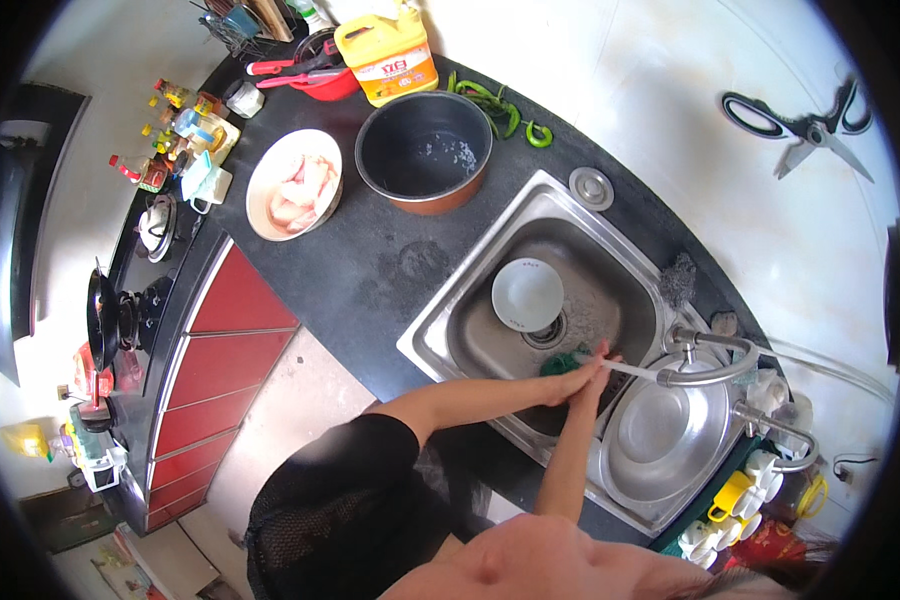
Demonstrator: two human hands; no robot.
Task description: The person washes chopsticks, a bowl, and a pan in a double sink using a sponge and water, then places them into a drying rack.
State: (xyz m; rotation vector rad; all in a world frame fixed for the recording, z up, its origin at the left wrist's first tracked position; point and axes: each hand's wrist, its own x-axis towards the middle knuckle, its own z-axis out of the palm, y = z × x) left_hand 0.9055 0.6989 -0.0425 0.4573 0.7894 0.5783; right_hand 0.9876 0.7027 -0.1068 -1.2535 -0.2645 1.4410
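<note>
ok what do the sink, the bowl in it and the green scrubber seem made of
Sink: metal, probably stainless steel, satin finish; silvery-grey with soft highlights.
Bowl: likely glazed ceramic, though enamel or plastic is possible; smooth and white with a slight sheen.
Scrubber: perhaps plastic mesh or fibre, finish unclear; crinkled look, but partly hidden.

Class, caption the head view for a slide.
Left hand and right hand meet in running water, white bowl in sink.
</note>
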